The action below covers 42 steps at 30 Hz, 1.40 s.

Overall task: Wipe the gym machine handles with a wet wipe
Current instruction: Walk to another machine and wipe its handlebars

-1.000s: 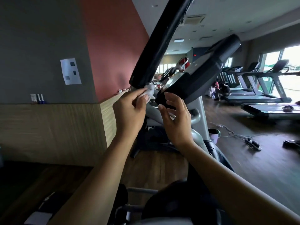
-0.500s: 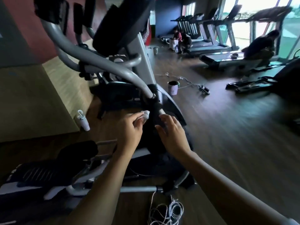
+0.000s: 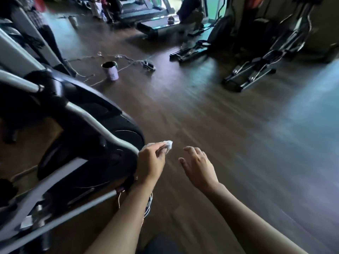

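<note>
Left hand [image 3: 151,162]: thumb and fingers pinched on a small crumpled white wet wipe [image 3: 167,144], which sticks out past the fingertips. Right hand [image 3: 199,166]: fingers loose and slightly spread, holding nothing, touching nothing. The hands are apart, side by side over the dark wood-plank floor [image 3: 220,134].

The black-and-grey gym machine with the rounded black wheel cover [image 3: 102,132] is directly left of the left hand. Its grey frame tube ends just beside the knuckles. Can't tell whether the wipe touches the tube, because the frame is motion-blurred.

A loose white cord bundle [image 3: 149,204] lies on the floor under the left forearm. Well ahead of the hands, on the floor, stands a lavender cup with a dark rim [image 3: 112,71], and just right of it is a black power strip [image 3: 149,66]. Far ahead and to the right of the right hand is a second black-and-silver pedal machine [image 3: 256,70]. A dark treadmill deck [image 3: 156,24] is further off, straight ahead.
</note>
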Tool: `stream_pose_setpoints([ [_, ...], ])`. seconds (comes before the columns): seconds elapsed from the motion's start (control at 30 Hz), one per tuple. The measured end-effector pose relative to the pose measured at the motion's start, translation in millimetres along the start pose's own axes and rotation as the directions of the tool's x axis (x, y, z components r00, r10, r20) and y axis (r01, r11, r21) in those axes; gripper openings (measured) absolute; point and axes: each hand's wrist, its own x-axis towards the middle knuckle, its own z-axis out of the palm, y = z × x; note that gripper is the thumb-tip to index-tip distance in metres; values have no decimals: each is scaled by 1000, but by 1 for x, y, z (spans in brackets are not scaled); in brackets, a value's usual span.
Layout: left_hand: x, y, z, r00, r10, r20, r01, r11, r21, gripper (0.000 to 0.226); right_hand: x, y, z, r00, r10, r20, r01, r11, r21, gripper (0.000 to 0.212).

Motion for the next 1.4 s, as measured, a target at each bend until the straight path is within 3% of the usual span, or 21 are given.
stream_pose_setpoints([
  [0.33,106,11,134,992,73,104,-72,997,-14,21,110,103,-28,989,149,-5,-149,988,-47,39],
  [0.67,340,-23,249,994,43,105,-41,999,-16,22,366,160,-60,992,129,1,-129,987,-98,39],
  [0.83,440,-58,298,993,-49,111,48,999,9,16,483,180,-60,993,119,17,-117,989,-86,40],
  [1.13,631,-114,362,974,-216,-63,216,976,-8,13,727,202,-35,983,-70,172,93,987,-129,41],
  [1.4,800,-173,356,885,-341,-317,368,929,29,11,951,149,-6,883,-343,321,384,920,-74,39],
])
